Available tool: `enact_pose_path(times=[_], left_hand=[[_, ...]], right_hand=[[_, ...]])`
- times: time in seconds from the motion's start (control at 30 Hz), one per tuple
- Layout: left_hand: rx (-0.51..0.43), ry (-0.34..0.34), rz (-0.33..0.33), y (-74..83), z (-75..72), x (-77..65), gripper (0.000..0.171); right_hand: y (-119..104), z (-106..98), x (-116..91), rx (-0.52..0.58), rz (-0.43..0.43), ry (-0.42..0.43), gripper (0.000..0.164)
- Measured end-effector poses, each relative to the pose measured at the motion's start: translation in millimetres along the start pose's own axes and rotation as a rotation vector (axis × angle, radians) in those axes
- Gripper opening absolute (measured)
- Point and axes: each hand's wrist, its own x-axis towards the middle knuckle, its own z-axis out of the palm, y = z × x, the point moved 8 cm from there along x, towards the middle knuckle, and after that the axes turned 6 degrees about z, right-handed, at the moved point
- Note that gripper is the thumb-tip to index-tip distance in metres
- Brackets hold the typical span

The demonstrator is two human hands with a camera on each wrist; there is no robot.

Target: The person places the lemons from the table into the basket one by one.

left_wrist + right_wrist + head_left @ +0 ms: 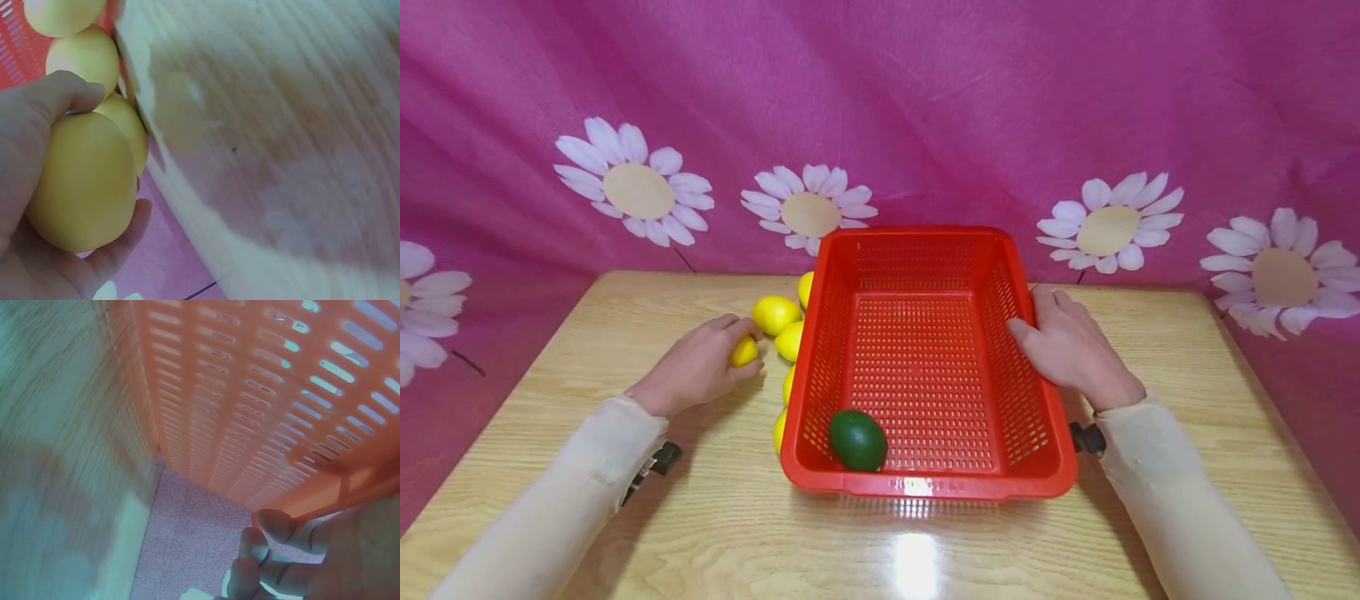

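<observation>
My left hand (703,362) grips a yellow lemon (84,181), with the thumb on one side and the fingers curled round the other. Several more lemons (777,315) lie along the left side of a red plastic basket (928,485), some partly hidden by its wall. Inside the basket, at the near left corner, is a dark green oval fruit (858,440) that looks like an avocado. My right hand (1071,346) holds the basket's right rim, thumb over the inside edge. In the right wrist view its fingers (245,575) bend below the rim outside the slotted wall.
The basket stands on a light wooden table (715,517). Behind the table hangs a magenta cloth (925,108) printed with large white daisies. Bare wood shows in front of the basket and to both sides.
</observation>
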Motion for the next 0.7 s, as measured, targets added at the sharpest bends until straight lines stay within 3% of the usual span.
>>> enact_pose_path(times=[0.47, 0.7], left_hand=[[0.003, 0.001, -0.002, 9.7, -22.8, 3.4, 0.042], [0.010, 0.109, 0.049, 22.2, -43.0, 4.8, 0.036]], right_hand=[[2.6, 2.3, 0.9, 0.012, 0.017, -0.013, 0.056], [0.3, 0.5, 1.6, -0.020, -0.005, 0.014, 0.053]])
